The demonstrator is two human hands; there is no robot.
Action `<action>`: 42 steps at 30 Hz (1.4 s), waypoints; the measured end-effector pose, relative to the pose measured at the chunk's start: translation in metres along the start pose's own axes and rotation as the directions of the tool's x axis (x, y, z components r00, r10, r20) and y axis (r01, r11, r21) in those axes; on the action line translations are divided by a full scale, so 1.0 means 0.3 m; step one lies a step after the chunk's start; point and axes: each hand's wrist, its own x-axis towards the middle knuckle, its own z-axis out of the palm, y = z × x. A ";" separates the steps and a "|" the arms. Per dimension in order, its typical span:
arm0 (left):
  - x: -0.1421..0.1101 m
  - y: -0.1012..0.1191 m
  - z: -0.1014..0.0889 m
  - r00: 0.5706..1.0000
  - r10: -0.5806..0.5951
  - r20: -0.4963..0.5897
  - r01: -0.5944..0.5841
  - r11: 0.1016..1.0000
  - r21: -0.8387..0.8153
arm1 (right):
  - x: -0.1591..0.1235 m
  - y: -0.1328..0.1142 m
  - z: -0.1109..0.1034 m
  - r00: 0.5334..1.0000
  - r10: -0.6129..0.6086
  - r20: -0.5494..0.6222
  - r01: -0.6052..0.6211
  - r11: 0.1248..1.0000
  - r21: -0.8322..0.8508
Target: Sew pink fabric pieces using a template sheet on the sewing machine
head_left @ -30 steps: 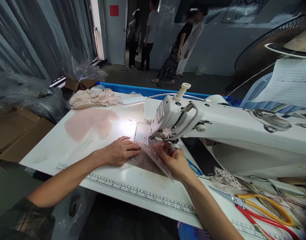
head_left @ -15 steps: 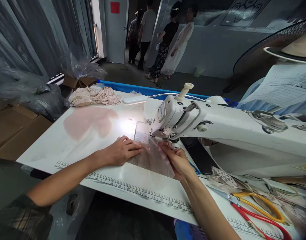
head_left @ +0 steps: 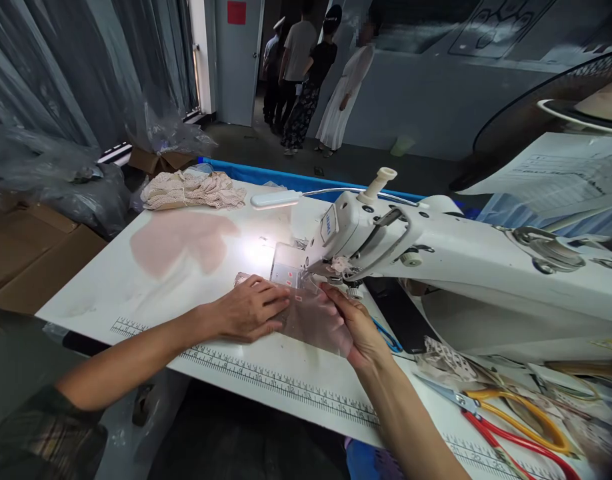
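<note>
A piece of sheer pinkish fabric (head_left: 313,323) lies at the needle end of a white sewing machine (head_left: 331,230), its far edge reaching the metal needle plate (head_left: 285,275). My left hand (head_left: 251,310) rests palm down on the table, its outstretched fingertips on the fabric's left side. At the right edge, my right hand (head_left: 359,327) pinches the fabric between thumb and fingers, just below the machine head. The part right under the presser foot is hard to make out. A small rolled or folded lacy bit (head_left: 242,278) shows behind my left hand.
A bundle of beige lace (head_left: 193,190) lies at the table's back left. A black phone-like slab (head_left: 397,313), blue-handled snips (head_left: 389,337) and large yellow-and-red-handled scissors (head_left: 516,417) lie to the right. Cardboard boxes (head_left: 41,247) stand left of the table. Several people walk near the doorway.
The whole view has shifted slightly. The fabric now bulges a little near my right hand, which still pinches it. My left hand stays on the fabric. The people behind have moved toward the doorway.
</note>
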 end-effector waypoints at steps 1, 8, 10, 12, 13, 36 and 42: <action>0.003 0.001 -0.010 0.996 -0.068 -0.054 0.061 0.992 -0.108 | -0.002 0.001 0.011 1.000 0.029 -0.008 -0.029 0.998 0.049; 0.008 -0.050 -0.107 0.747 -0.609 0.267 0.470 0.199 -0.860 | -0.028 0.007 0.162 0.974 0.113 0.196 -0.147 0.975 0.165; 0.000 -0.066 -0.120 0.700 -0.609 0.373 0.560 0.145 -0.816 | -0.021 0.008 0.157 0.944 0.064 0.322 -0.048 0.997 -0.057; -0.006 -0.069 -0.117 0.665 -0.625 0.408 0.647 0.211 -0.732 | -0.009 0.013 0.112 0.931 -0.066 0.360 0.196 0.921 -0.337; -0.008 -0.065 -0.109 0.655 -0.639 0.404 0.675 0.255 -0.692 | -0.003 0.017 0.080 0.913 -0.167 0.372 0.342 0.810 -0.476; -0.011 -0.111 -0.111 0.615 -0.720 0.323 0.702 0.313 -0.640 | 0.043 0.072 -0.083 0.585 -0.297 0.754 0.766 -0.103 -0.635; -0.014 -0.126 -0.103 0.668 -0.744 0.013 0.679 0.603 -0.418 | 0.046 0.085 -0.077 0.607 -0.311 0.731 0.733 -0.138 -0.667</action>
